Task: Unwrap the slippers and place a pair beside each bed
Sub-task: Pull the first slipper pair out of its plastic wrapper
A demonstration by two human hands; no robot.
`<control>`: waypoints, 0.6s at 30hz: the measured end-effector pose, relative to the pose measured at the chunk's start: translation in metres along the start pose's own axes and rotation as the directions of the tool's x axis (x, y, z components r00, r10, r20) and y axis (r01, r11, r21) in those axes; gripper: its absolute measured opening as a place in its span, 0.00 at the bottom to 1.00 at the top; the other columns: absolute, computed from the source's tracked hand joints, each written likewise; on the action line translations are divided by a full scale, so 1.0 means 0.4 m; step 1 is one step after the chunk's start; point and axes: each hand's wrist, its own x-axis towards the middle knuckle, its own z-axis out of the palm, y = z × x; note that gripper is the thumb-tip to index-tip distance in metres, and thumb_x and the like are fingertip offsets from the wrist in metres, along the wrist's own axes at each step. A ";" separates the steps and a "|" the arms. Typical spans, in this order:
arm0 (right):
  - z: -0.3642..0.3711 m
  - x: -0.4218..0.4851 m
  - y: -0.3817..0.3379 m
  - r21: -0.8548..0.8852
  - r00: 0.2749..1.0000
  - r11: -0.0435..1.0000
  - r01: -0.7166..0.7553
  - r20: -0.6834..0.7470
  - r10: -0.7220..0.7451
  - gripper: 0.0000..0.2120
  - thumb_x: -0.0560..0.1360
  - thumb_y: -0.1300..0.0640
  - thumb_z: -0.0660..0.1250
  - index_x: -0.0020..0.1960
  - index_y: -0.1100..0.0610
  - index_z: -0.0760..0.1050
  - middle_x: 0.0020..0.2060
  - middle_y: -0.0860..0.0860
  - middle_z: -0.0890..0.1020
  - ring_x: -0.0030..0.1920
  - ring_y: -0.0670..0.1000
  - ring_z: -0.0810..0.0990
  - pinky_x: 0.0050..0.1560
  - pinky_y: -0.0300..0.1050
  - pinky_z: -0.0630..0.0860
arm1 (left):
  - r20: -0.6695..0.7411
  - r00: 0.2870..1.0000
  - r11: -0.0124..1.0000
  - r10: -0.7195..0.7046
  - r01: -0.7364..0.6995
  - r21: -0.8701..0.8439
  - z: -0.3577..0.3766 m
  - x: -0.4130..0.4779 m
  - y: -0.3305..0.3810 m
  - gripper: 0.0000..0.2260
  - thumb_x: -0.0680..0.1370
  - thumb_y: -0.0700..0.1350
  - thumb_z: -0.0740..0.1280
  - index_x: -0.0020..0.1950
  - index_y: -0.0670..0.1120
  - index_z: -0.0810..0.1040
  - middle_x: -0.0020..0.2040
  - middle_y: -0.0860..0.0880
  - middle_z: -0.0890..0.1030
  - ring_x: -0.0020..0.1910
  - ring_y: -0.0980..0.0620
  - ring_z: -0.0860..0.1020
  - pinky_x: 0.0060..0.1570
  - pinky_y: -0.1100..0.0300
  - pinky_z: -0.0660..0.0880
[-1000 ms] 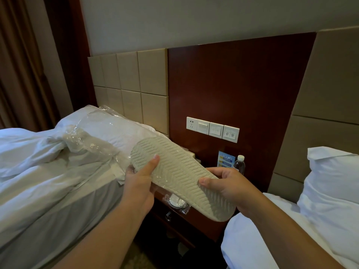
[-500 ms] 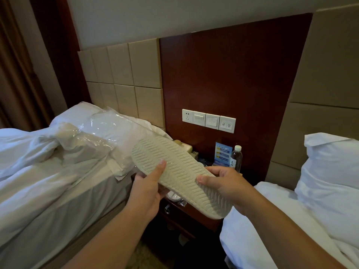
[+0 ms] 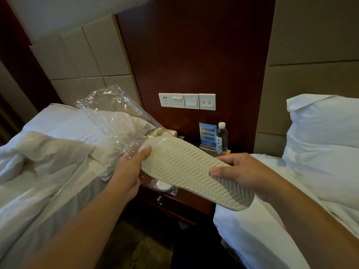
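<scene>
A cream slipper (image 3: 190, 167) is held sole-up between the two beds, its ribbed sole facing me. A clear plastic wrapper (image 3: 114, 117) still covers its far end and stands up and away to the left. My left hand (image 3: 130, 171) grips the wrapped end, thumb on the sole. My right hand (image 3: 239, 171) pinches the bare near part of the slipper, thumb on the sole. Whether a second slipper lies underneath is hidden.
The left bed (image 3: 44, 181) has rumpled white sheets, the right bed (image 3: 262, 230) a white pillow (image 3: 322, 144). Between them stands a dark wooden nightstand (image 3: 186, 199) with a water bottle (image 3: 221, 137), a blue card (image 3: 207, 135) and a wrapped white item (image 3: 163, 185). Wall switches (image 3: 187, 101) sit above.
The plastic wrapper has slid off most of the slipper toward the left and now stands up loose beyond its far end. My view has tilted downward and moved closer.
</scene>
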 end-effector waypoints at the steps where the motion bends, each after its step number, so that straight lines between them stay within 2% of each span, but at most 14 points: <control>1: -0.014 -0.005 0.006 -0.020 1.000 1.000 -0.002 -0.005 0.002 0.07 0.70 0.54 0.75 0.48 0.46 0.85 0.43 0.49 0.87 0.42 0.50 0.86 0.36 0.37 0.79 | -0.007 1.000 1.000 -0.012 0.012 0.016 -0.001 0.018 -0.006 0.21 0.70 0.48 0.75 0.61 0.46 0.78 0.54 0.42 0.85 0.51 0.41 0.84 0.42 0.44 0.83; 4: -0.065 -0.023 0.025 -0.073 0.999 0.996 -0.043 -0.020 0.041 0.07 0.70 0.54 0.75 0.48 0.49 0.85 0.43 0.49 0.87 0.42 0.49 0.86 0.37 0.38 0.79 | -0.013 0.997 0.993 -0.078 0.079 0.083 -0.003 0.065 -0.035 0.15 0.74 0.45 0.74 0.59 0.45 0.80 0.50 0.43 0.86 0.46 0.43 0.85 0.39 0.48 0.83; 7: -0.119 -0.044 0.044 -0.107 0.993 0.987 -0.117 -0.023 0.115 0.06 0.70 0.53 0.75 0.47 0.51 0.85 0.43 0.51 0.87 0.44 0.51 0.86 0.45 0.45 0.80 | -0.039 0.994 0.976 -0.105 0.110 0.189 -0.005 0.107 -0.077 0.13 0.75 0.40 0.73 0.58 0.40 0.79 0.43 0.42 0.86 0.34 0.46 0.84 0.26 0.57 0.79; 9: -0.146 -0.056 0.063 -0.098 0.987 0.983 -0.156 -0.046 0.152 0.06 0.70 0.52 0.75 0.46 0.51 0.85 0.42 0.52 0.87 0.44 0.52 0.86 0.48 0.49 0.80 | -0.045 0.996 0.962 -0.081 0.090 0.259 -0.004 0.135 -0.104 0.17 0.73 0.37 0.74 0.61 0.42 0.77 0.44 0.40 0.86 0.35 0.44 0.84 0.28 0.57 0.79; 12: -0.164 -0.058 0.096 -0.009 0.975 0.981 -0.196 -0.108 0.194 0.08 0.71 0.50 0.74 0.46 0.54 0.85 0.43 0.54 0.87 0.44 0.55 0.86 0.49 0.53 0.80 | 0.031 0.995 0.930 -0.097 0.079 0.359 0.012 0.164 -0.148 0.21 0.73 0.38 0.74 0.63 0.50 0.75 0.48 0.42 0.87 0.43 0.45 0.86 0.30 0.56 0.78; 15: -0.161 -0.038 0.131 0.103 0.958 0.972 -0.210 -0.178 0.226 0.12 0.72 0.50 0.73 0.49 0.58 0.83 0.43 0.56 0.86 0.45 0.57 0.85 0.50 0.54 0.79 | 0.157 0.960 0.873 -0.230 0.132 0.469 0.043 0.184 -0.201 0.23 0.71 0.39 0.76 0.62 0.54 0.76 0.50 0.45 0.87 0.45 0.46 0.86 0.34 0.53 0.80; 18: -0.148 -0.001 0.167 0.204 0.936 0.961 -0.187 -0.260 0.237 0.13 0.72 0.47 0.72 0.46 0.58 0.81 0.40 0.55 0.86 0.39 0.55 0.85 0.40 0.48 0.77 | 0.228 0.903 0.820 -0.365 0.196 0.538 0.069 0.201 -0.259 0.28 0.68 0.35 0.78 0.63 0.53 0.74 0.50 0.43 0.86 0.44 0.44 0.86 0.38 0.52 0.80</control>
